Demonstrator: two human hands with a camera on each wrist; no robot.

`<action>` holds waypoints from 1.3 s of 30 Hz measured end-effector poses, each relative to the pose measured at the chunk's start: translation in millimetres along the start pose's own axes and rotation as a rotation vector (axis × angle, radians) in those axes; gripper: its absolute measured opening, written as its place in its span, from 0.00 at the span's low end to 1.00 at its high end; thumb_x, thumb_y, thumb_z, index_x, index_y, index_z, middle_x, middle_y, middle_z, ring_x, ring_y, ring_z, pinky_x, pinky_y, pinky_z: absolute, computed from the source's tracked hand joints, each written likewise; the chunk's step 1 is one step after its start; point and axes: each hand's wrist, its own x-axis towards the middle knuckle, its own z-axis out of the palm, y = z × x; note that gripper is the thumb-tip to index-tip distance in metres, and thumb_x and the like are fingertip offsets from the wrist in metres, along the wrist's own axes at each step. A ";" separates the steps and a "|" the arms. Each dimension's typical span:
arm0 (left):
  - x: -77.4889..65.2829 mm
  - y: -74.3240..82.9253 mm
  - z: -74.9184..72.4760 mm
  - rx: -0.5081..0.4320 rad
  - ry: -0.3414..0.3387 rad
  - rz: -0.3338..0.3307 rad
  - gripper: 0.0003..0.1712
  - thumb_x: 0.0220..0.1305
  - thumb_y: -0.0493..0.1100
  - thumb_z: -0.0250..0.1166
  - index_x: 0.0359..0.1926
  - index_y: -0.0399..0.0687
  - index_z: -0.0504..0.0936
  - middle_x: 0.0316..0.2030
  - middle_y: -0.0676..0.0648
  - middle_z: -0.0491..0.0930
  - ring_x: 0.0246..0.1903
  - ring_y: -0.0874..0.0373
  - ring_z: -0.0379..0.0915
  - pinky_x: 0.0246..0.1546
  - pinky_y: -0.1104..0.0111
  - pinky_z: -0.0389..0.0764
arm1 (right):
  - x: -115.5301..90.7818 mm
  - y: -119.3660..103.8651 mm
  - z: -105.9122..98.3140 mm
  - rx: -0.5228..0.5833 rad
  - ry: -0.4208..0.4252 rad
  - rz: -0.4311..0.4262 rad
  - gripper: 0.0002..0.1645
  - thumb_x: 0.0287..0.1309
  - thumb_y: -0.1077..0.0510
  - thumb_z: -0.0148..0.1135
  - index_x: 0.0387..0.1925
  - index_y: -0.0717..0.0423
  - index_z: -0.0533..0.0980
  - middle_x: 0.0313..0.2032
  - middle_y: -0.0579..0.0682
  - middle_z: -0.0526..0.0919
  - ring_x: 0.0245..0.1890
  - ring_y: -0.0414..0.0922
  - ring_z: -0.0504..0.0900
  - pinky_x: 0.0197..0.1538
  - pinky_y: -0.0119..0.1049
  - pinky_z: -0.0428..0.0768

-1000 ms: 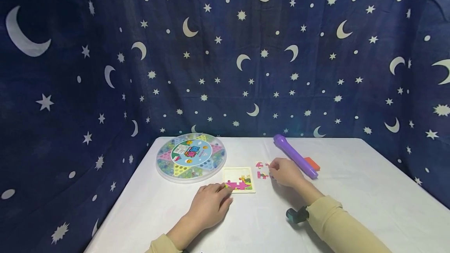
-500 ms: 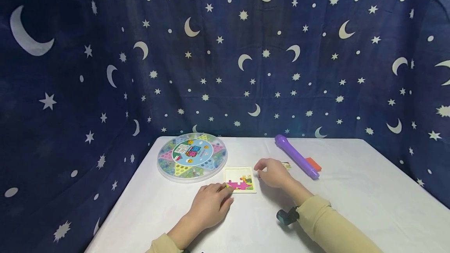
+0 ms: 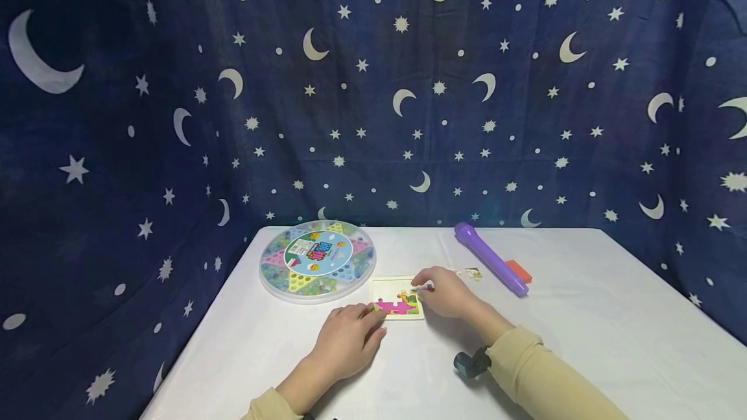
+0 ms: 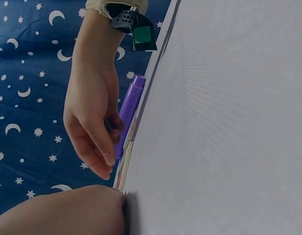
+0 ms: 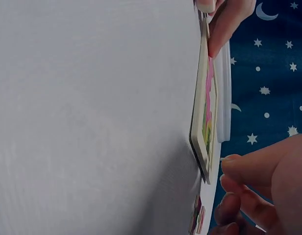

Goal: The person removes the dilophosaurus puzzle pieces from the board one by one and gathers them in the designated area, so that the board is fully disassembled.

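A small jigsaw puzzle in a cream tray [image 3: 397, 279] lies on the table, its lower part filled with pink and green pieces. My left hand [image 3: 348, 340] rests at the tray's lower left corner, index fingertip on the board and thumb apart from it. Over the tray's right side, my right hand [image 3: 446, 291] pinches a small puzzle piece [image 3: 425, 288] between thumb and index finger. In the right wrist view the right hand [image 5: 261, 188] is close beside the tray [image 5: 202, 142], and most of the pinched piece is hidden.
Loose puzzle pieces [image 3: 473, 273] lie behind the right hand. A purple toy microphone [image 3: 493, 261] and an orange block [image 3: 518, 271] stand farther right. A round Chinese checkers box [image 3: 318, 261] is at the back left. A starry curtain [image 3: 373, 115] surrounds the white table [image 3: 432, 374].
My right hand has moved left from the loose pieces to the tray, bringing a puzzle piece in its fingertips. The left hand has stayed at the tray's corner.
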 end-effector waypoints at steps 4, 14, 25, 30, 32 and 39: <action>-0.2 -0.2 -1.1 0.001 -0.004 -0.001 0.19 0.73 0.54 0.62 0.59 0.56 0.85 0.54 0.46 0.84 0.53 0.49 0.80 0.54 0.49 0.77 | -0.3 -3.1 2.6 -0.001 -0.019 -0.030 0.11 0.59 0.63 0.70 0.43 0.50 0.86 0.48 0.51 0.85 0.47 0.51 0.83 0.55 0.53 0.80; 1.9 -0.9 3.8 0.008 -0.017 -0.012 0.21 0.74 0.57 0.59 0.61 0.57 0.84 0.56 0.47 0.83 0.55 0.49 0.79 0.56 0.50 0.76 | -0.3 -7.5 1.9 -0.016 -0.124 -0.081 0.15 0.59 0.59 0.73 0.49 0.53 0.84 0.51 0.53 0.84 0.63 0.58 0.76 0.68 0.58 0.68; 2.1 -1.0 3.7 0.002 -0.009 -0.005 0.20 0.74 0.56 0.60 0.60 0.57 0.85 0.55 0.47 0.83 0.55 0.50 0.79 0.56 0.50 0.76 | 7.8 -12.1 -0.7 -0.038 -0.248 -0.056 0.17 0.60 0.59 0.73 0.51 0.52 0.80 0.47 0.48 0.80 0.54 0.52 0.77 0.63 0.56 0.73; 1.6 -0.8 3.3 -0.001 -0.012 -0.007 0.20 0.74 0.56 0.60 0.59 0.57 0.85 0.55 0.47 0.83 0.55 0.50 0.79 0.56 0.51 0.76 | 9.6 -13.0 0.3 -0.024 -0.242 -0.059 0.18 0.57 0.61 0.74 0.48 0.53 0.79 0.45 0.47 0.80 0.52 0.50 0.77 0.61 0.53 0.74; 1.3 -0.8 3.3 -0.001 -0.014 -0.009 0.20 0.74 0.56 0.60 0.59 0.57 0.85 0.55 0.47 0.84 0.55 0.50 0.79 0.56 0.51 0.76 | 9.4 -13.5 0.7 -0.011 -0.236 -0.054 0.18 0.56 0.62 0.74 0.48 0.53 0.78 0.46 0.48 0.80 0.52 0.50 0.77 0.61 0.53 0.74; 0.8 -1.6 2.1 0.006 -0.013 -0.010 0.20 0.73 0.55 0.61 0.59 0.57 0.85 0.55 0.47 0.83 0.55 0.50 0.79 0.56 0.50 0.76 | 7.9 -14.9 3.1 0.044 -0.199 -0.031 0.20 0.55 0.63 0.76 0.48 0.52 0.76 0.47 0.50 0.82 0.47 0.48 0.79 0.58 0.51 0.77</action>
